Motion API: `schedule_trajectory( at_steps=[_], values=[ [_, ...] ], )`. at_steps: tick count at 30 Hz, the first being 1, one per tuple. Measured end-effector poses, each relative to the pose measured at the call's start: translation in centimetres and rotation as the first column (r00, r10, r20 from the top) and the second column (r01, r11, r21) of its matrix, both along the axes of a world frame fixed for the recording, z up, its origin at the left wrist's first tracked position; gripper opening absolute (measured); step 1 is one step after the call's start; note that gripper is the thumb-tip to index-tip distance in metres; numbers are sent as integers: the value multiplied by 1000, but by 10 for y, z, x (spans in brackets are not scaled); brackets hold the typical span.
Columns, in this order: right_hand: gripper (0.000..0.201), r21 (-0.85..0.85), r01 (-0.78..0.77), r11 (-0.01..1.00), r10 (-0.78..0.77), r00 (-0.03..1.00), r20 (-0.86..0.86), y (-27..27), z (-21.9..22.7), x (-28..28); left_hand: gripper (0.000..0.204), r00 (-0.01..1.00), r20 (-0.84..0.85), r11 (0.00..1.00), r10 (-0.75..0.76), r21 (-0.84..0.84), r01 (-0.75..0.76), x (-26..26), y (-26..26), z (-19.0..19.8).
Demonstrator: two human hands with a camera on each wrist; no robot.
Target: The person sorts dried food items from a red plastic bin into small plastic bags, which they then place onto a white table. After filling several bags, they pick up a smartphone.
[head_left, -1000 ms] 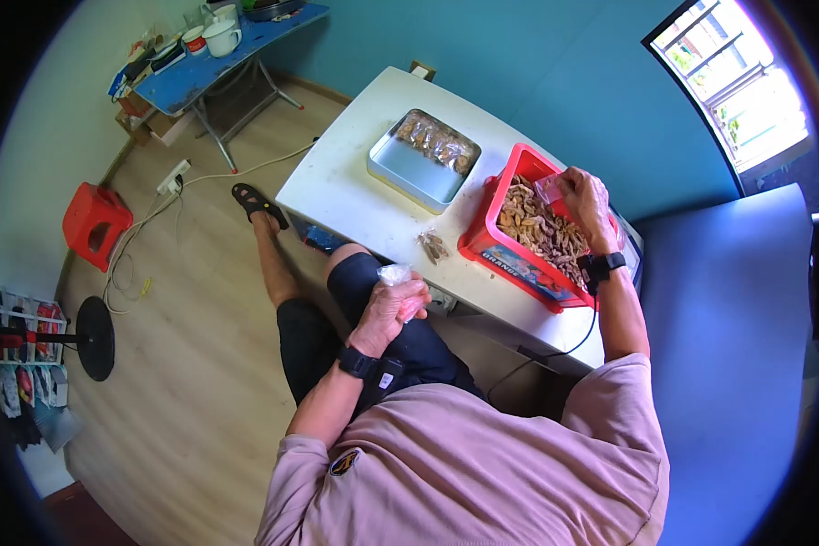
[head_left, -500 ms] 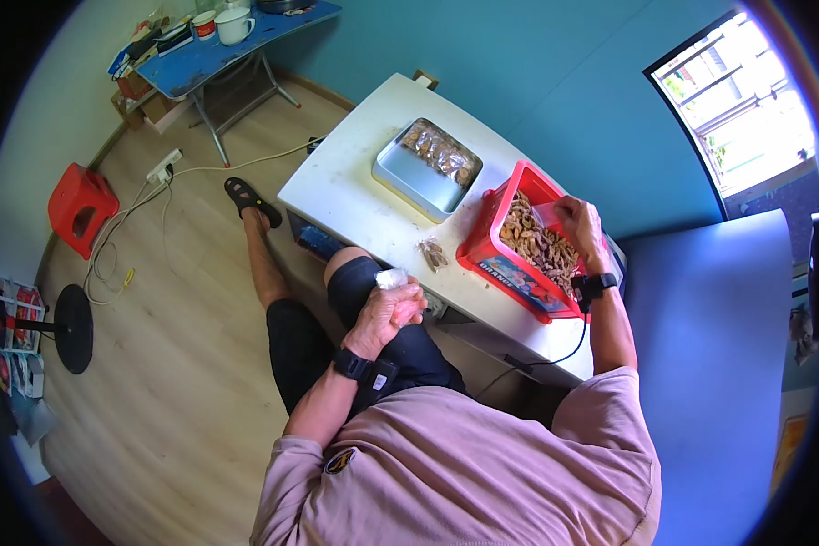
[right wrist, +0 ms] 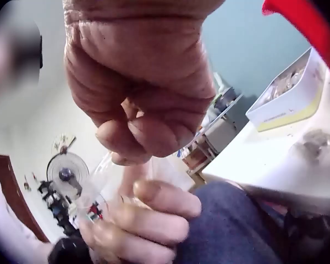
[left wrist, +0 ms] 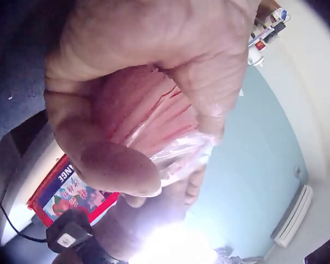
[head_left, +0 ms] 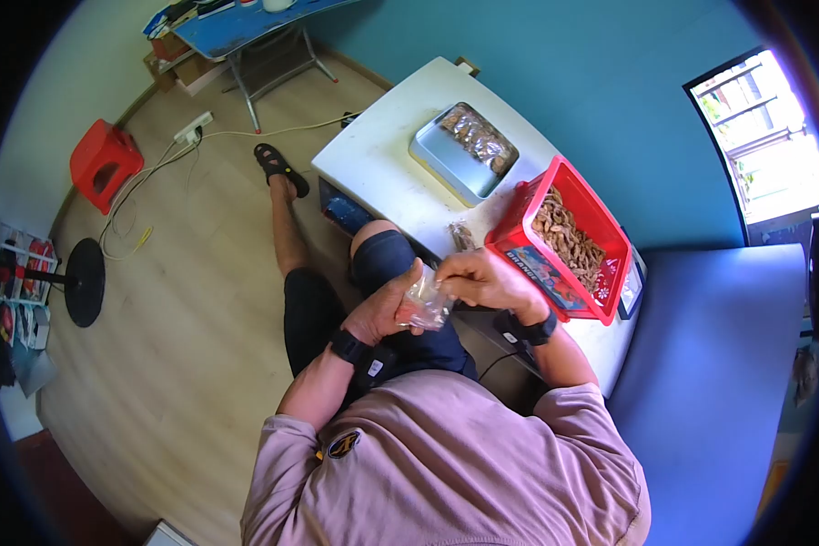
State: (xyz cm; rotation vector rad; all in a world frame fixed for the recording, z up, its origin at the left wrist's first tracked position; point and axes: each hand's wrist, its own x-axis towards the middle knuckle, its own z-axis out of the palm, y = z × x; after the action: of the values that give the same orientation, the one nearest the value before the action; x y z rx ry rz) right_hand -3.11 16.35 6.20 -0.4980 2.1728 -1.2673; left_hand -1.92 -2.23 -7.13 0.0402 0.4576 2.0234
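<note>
Clear plastic film is gripped in the curled left hand, seemingly to steady it, while its edge is pinched by the right hand, fingers bent.

the red basket reads "orange" (chinese characters too).

Red stool, power strip on floor, blue table, bright window — round black base, perhaps a fan's
</note>
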Motion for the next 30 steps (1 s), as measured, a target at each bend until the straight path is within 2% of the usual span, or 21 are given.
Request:
schedule_trajectory(
  at_steps=[2, 3, 5, 6, 8, 10, 12, 13, 15, 17, 19, 20, 23, 26, 30],
  values=[
    [10, 59, -35, 998, 49, 966, -254, -14, -31, -3, 63, 1000, 22, 999, 3, 38, -3, 3, -5, -5],
    [10, 53, -43, 998, 55, 966, -251, -20, -33, -3, 65, 999, 42, 996, -8, 84, 5, 4, -8, -5],
    [8, 166, 51, 985, -9, 969, -247, -27, -36, -1, 63, 999, 33, 998, -1, 63, -1, 8, -13, -7],
    [10, 183, 27, 983, 37, 943, -332, -29, -41, -2, 56, 1000, -3, 1000, -8, 29, 8, 8, -15, -8],
    [10, 222, 28, 975, 57, 928, -368, -27, -47, -1, 51, 999, -36, 1000, -27, -3, 27, 8, -16, -13],
    [9, 265, 35, 964, 77, 912, -402, -27, -46, 0, 32, 991, -25, 990, -134, -52, 132, 4, -13, -17],
    [8, 182, 121, 976, -62, 951, -301, -28, -45, 0, 26, 988, 8, 987, -156, -33, 156, 2, -11, -19],
    [8, 182, 124, 975, -65, 952, -299, -26, -50, -1, 21, 984, 39, 984, -174, -16, 175, 1, -11, -19],
    [11, 29, 314, 949, -285, 895, -343, -19, -61, -4, 18, 987, 34, 987, -156, -27, 157, 3, -10, -17],
    [14, 32, 374, 927, -340, 871, -355, -8, -61, -9, 15, 990, 31, 990, -135, -37, 136, 4, -7, -16],
    [24, 228, 536, 813, -271, 694, -667, 6, -77, -19, 9, 999, -1, 999, -37, 7, 37, 4, -7, -15],
    [38, 331, 520, 787, -225, 743, -631, 13, -83, -22, 9, 999, 2, 999, -39, 7, 39, 4, -7, -14],
    [47, 418, 524, 742, -167, 748, -642, 23, -98, -26, 9, 1000, -8, 999, -9, -33, 9, 4, -5, -15],
    [55, 502, 498, 707, -166, 807, -567, 24, -98, -26, 10, 1000, 3, 999, 4, 51, -4, 5, -5, -22],
    [57, 483, 549, 682, -252, 797, -549, 16, -85, -20, 11, 996, 86, 1000, 12, 22, -14, 5, -5, -21]
  ],
)
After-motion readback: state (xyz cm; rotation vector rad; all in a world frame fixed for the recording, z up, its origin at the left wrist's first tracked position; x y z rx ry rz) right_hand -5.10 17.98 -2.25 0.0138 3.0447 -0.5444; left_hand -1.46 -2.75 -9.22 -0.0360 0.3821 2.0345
